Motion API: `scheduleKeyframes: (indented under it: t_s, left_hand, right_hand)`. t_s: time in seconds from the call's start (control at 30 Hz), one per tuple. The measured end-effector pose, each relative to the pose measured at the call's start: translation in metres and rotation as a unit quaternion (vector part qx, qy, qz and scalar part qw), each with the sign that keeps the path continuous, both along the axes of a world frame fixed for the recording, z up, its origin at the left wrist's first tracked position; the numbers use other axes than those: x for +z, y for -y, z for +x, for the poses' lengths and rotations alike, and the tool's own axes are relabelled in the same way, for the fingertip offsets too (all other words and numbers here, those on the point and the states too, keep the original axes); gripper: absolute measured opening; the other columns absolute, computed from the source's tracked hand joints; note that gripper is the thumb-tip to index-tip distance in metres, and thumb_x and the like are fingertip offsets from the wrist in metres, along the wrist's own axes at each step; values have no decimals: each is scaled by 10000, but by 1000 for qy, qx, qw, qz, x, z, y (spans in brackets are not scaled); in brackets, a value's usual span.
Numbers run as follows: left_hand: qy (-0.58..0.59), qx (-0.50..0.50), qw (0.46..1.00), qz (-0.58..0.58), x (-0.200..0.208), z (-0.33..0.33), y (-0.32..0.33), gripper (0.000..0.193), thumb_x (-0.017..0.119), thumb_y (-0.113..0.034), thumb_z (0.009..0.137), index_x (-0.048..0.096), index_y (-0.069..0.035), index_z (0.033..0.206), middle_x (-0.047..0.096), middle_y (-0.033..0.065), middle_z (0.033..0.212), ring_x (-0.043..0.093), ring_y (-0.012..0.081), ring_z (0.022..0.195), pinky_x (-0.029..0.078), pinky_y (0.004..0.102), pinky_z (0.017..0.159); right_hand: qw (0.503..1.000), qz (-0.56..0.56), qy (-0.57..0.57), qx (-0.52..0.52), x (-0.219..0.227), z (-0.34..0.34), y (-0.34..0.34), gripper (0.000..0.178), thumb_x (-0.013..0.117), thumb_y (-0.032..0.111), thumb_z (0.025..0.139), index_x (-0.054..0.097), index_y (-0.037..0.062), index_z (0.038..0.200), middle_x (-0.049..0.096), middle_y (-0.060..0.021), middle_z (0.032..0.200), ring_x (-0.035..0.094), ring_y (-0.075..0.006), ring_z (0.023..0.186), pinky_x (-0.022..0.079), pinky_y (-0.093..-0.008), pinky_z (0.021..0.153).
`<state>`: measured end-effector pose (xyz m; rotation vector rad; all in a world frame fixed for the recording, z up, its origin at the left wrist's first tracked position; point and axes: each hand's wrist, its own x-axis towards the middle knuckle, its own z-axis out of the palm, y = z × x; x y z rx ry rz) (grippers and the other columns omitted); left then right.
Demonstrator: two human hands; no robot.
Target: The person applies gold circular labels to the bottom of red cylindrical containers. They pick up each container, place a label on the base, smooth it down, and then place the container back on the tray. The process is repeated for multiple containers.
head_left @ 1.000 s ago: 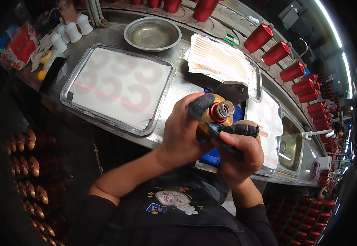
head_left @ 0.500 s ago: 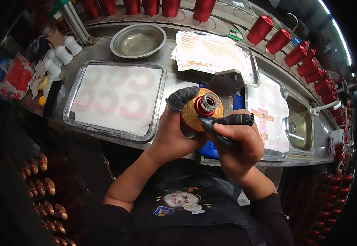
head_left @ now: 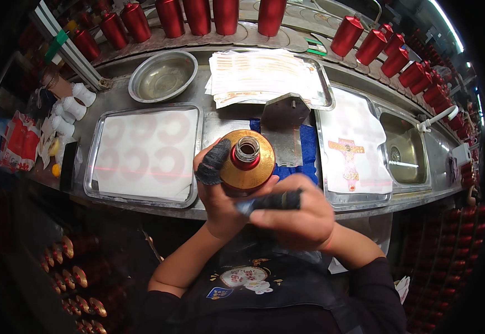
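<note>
My left hand (head_left: 223,207) is closed around a red bottle (head_left: 260,170) with a gold shoulder and an uncapped threaded glass mouth, tipped toward me. A black cover wraps the left thumb, which presses on the shoulder. Just below the bottle, my right hand (head_left: 307,220) is closed on a small pointed tool (head_left: 245,207), blurred by motion; its exact kind cannot be made out. Another black cover sits on a right finger. The tool's tip is apart from the bottle's shoulder. Behind the bottle stands a dark metal block (head_left: 285,111) on blue cloth (head_left: 308,147).
A tray (head_left: 93,146) at left holds a sheet of C-shaped labels. The right tray (head_left: 322,161) bears a cross-shaped gold-and-pink label (head_left: 347,147). Stacked sheets (head_left: 262,75), a metal bowl (head_left: 163,78) and a sink (head_left: 401,142) surround the work area. Red bottles (head_left: 226,15) line the conveyor behind.
The right hand and its tool have moved down and away from the bottle's shoulder. My left hand still holds the bottle, now a little lower and farther left in view; the whole view has shifted.
</note>
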<state>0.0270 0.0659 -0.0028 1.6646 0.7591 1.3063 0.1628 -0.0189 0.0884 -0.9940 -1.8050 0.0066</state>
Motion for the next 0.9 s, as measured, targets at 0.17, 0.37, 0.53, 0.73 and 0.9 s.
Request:
scheduleKeyframes:
  t_s: [0.17, 0.37, 0.53, 0.73, 0.9]
  left_hand:
    - [-32, -65, 995, -65, 17, -18, -12, 876, 982, -219, 587, 519, -48, 1309, 603, 135, 1230, 627, 275, 1126, 512, 399, 982]
    - [-61, -254, 963, -65, 35, -44, -47, 1038, 987, -119, 581, 402, -32, 1434, 533, 138, 1397, 529, 252, 1308, 436, 395, 1105]
    - [-81, -343, 934, -65, 45, -49, -71, 1103, 1005, -190, 551, 382, -9, 1443, 569, 112, 1354, 563, 209, 1267, 422, 358, 1108]
    - [-49, -440, 871, -214, 60, -46, -86, 1237, 1020, -220, 527, 277, 6, 1491, 508, 106, 1398, 489, 221, 1340, 404, 372, 1126]
    - [-56, -283, 955, -65, 42, -47, -40, 1278, 994, -269, 605, 148, -7, 1525, 437, 161, 1438, 489, 270, 1327, 423, 394, 1090]
  right_hand:
    - [990, -67, -108, -57, 3, 1, -6, 305, 796, -29, 711, 746, 65, 997, 688, -87, 917, 656, -264, 803, 530, -339, 727]
    - [918, -265, -279, -94, -7, 30, -32, 234, 785, 123, 855, 677, 9, 1029, 673, -64, 929, 636, -127, 854, 507, -263, 778]
    - [906, -320, -276, -28, -3, 45, -77, 281, 807, 213, 828, 682, 7, 973, 647, -25, 887, 603, -99, 850, 479, -236, 786]
    - [877, -392, -276, -15, 31, 33, -110, 215, 805, 99, 807, 699, -1, 965, 694, -24, 884, 636, -92, 859, 505, -232, 797]
    - [876, -423, -205, 108, 43, 32, -121, 242, 834, 136, 792, 705, 6, 950, 685, -27, 879, 641, -93, 861, 504, -234, 797]
